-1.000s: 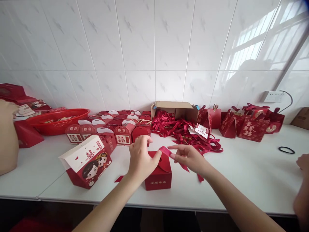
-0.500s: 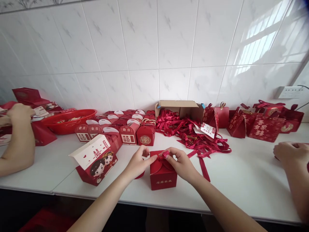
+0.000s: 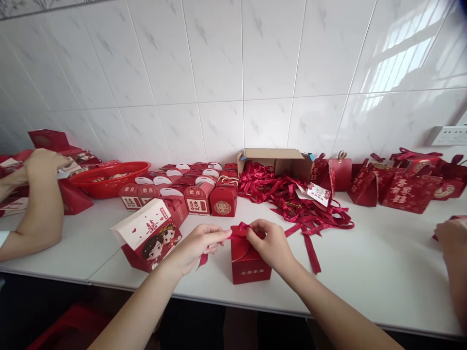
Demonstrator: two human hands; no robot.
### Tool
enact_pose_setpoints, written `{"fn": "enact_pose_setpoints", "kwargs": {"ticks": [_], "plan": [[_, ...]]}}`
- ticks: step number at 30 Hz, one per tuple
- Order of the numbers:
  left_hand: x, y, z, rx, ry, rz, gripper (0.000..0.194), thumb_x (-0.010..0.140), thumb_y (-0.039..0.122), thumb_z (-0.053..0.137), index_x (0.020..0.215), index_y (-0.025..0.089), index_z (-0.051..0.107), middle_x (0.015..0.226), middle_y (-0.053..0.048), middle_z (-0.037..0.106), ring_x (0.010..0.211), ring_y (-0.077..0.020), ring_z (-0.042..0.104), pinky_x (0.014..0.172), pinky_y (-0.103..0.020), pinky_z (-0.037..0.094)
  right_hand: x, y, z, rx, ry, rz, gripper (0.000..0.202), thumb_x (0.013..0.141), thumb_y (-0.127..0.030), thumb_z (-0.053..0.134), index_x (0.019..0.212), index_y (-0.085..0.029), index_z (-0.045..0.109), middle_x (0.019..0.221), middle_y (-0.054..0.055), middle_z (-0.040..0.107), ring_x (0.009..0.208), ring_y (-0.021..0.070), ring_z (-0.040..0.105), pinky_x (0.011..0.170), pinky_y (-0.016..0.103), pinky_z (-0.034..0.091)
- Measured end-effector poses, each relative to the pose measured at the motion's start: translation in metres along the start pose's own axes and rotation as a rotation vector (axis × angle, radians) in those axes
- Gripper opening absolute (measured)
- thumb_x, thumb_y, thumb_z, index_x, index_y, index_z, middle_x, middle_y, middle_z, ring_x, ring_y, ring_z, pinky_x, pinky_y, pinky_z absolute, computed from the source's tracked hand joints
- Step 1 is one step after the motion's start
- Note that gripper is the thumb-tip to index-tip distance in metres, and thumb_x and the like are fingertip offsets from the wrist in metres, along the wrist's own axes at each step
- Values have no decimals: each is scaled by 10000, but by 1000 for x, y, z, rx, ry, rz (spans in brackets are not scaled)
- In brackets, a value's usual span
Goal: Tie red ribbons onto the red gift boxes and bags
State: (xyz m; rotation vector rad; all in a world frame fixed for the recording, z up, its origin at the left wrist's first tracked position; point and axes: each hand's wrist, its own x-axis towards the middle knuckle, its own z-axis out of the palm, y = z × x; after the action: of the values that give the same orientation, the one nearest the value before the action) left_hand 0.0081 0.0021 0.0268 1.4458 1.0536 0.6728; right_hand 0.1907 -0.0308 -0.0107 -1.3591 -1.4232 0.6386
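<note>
A small red box [image 3: 251, 269] with pale lettering stands upright near the table's front edge, its rounded flaps folded over the top. Red ribbon [image 3: 241, 226] lies across that top. At the box's left side my left hand [image 3: 203, 243] pinches the ribbon between thumb and finger, and a ribbon end hangs below its palm. My right hand [image 3: 267, 239] is over the box's right top corner, fingers closed on the ribbon near the middle. A larger white-and-red box [image 3: 156, 237] printed with two cartoon figures sits to the left of my left hand.
Rows of small red boxes [image 3: 223, 201] stand behind. A cardboard box [image 3: 272, 154] spills tangled ribbons [image 3: 310, 214]. Red bags [image 3: 408, 194] line the right back, and a red basket [image 3: 109, 181] the left. Other people's arms [image 3: 44, 204] reach in at both sides.
My left hand has drawn back slightly left from the box's top, with ribbon now stretched from its fingers. My right hand has closed lower over the ribbon. The view has shifted slightly.
</note>
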Motion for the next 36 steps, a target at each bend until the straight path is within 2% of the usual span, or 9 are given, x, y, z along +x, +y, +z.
{"fn": "enact_pose_setpoints", "kwargs": {"ticks": [4,9,12,15,17,23,27,30,36], "plan": [[-4,25,11,66,-51,143,294,726,419,702,601,153,675,525,29,492,521,-90,377,543,-252,280,0,-2,0,-106,-14,-7,132,757,-229,551,717,-175,664,700,32,687,644,165,575,630,269,417],[12,54,26,90,-77,240,299,759,420,676,622,157,711,482,20,511,543,-117,476,618,-262,381,-5,-5,-11,-71,-196,-174,178,766,-152,512,787,-190,685,767,8,706,702,153,593,689,254,433],[23,62,32,56,-129,296,283,768,444,667,785,169,729,661,-6,623,621,-127,551,675,-272,434,-7,-3,-12,-70,-188,-201,177,829,-247,523,723,-180,649,712,9,670,666,145,555,649,248,412],[28,54,31,48,-104,362,364,806,505,612,1022,221,682,965,-31,668,885,-163,620,834,-295,456,-5,1,-8,-64,-138,-161,333,882,-363,489,624,-174,583,603,-1,582,588,127,476,581,247,362],[28,40,26,100,-33,377,403,792,530,622,1039,213,659,1027,-52,663,976,-191,610,865,-310,456,-4,4,-7,-27,-141,-151,357,888,-376,479,603,-173,554,583,-9,546,578,120,452,570,242,349],[23,-7,17,218,63,378,239,715,365,741,831,159,707,901,-72,717,910,-233,643,889,-353,454,-1,7,-8,42,-170,-165,327,874,-336,468,592,-178,523,596,-6,556,600,127,479,581,242,364],[21,-19,23,207,117,426,202,808,354,630,753,160,647,842,-55,700,861,-210,646,837,-327,479,-3,9,-4,167,-75,-90,101,837,-303,512,816,-214,470,641,-21,628,600,141,540,582,244,388],[18,-21,30,196,132,459,187,826,343,593,757,170,586,805,-31,660,826,-186,636,797,-304,493,-6,11,-1,220,-36,-87,176,822,-294,531,856,-240,367,618,-49,633,555,135,541,556,235,386],[17,-27,35,203,185,491,111,782,268,627,778,177,562,815,-22,654,841,-180,648,812,-295,501,-9,11,1,73,10,-181,119,836,-249,503,888,-198,597,780,33,705,706,171,631,672,282,486]]}}
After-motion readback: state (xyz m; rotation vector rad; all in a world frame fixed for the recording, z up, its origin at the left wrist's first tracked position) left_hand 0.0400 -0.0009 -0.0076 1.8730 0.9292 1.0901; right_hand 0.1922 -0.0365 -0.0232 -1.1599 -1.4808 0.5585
